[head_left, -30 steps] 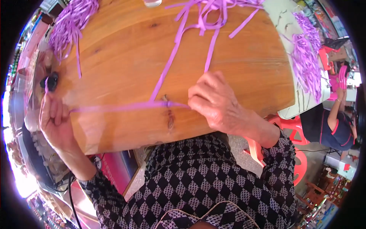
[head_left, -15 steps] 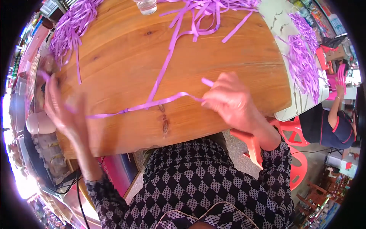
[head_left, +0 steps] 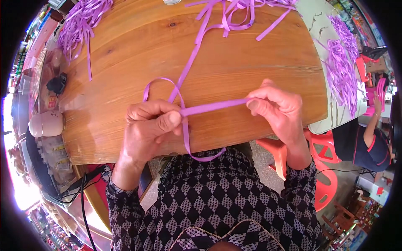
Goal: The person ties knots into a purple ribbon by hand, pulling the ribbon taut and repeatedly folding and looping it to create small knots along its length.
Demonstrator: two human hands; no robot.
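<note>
A narrow purple ribbon (head_left: pixel 215 106) is stretched between my two hands above the near part of the wooden table. My left hand (head_left: pixel 151 121) pinches it between thumb and fingers, where ribbon strands cross. My right hand (head_left: pixel 278 108) pinches the other end of the taut stretch. From my left hand one strand loops up over the table, and a loose tail (head_left: pixel 187 140) hangs down past the table's near edge, curling at its end. Another purple strip (head_left: pixel 190 62) runs from near my left hand to a bunch of ribbons (head_left: pixel 238 10) at the far side.
The wooden table (head_left: pixel 251 58) spreads before me. A ribbon heap (head_left: pixel 81 29) lies far left; another (head_left: pixel 341 71) rests on the white marbled table (head_left: pixel 318 37) at right. Orange-red stools (head_left: pixel 324 184) stand right, near another person (head_left: pixel 370 144). A pink rounded object (head_left: pixel 47 124) sits left.
My left hand has swung in from the left edge and now pinches the ribbon near the middle. My right hand has shifted slightly right, and the stretch between them is taut.
</note>
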